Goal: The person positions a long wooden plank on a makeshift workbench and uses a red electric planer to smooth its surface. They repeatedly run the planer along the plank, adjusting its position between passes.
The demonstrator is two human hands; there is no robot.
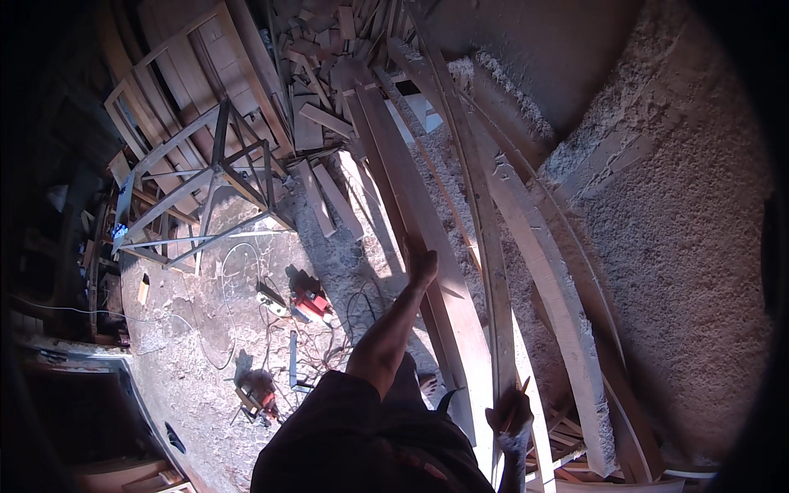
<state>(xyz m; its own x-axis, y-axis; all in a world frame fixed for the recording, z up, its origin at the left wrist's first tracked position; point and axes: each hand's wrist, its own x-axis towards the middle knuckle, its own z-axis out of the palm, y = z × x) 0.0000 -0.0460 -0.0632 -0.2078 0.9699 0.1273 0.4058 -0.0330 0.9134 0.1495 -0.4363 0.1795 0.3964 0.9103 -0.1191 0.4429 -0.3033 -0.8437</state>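
Observation:
A long wooden plank (431,234) runs from the far middle toward my body. My left hand (422,263) is closed around its left edge, about midway along. Close to my body on the right, my right hand (509,415) is closed with a thin pencil (524,384) sticking up from it. That hand rests against the near end of a long narrow board (485,222), which lies to the right of the plank. Further right is a thick, rough-edged timber (546,255).
An angular metal frame (218,168) stands at the far left before leaning door panels (185,70). A red power tool (311,304), a power strip (271,301) and tangled cables lie on the floor. Wood offcuts (325,41) are heaped at the back. Wood shavings (682,230) cover the right side.

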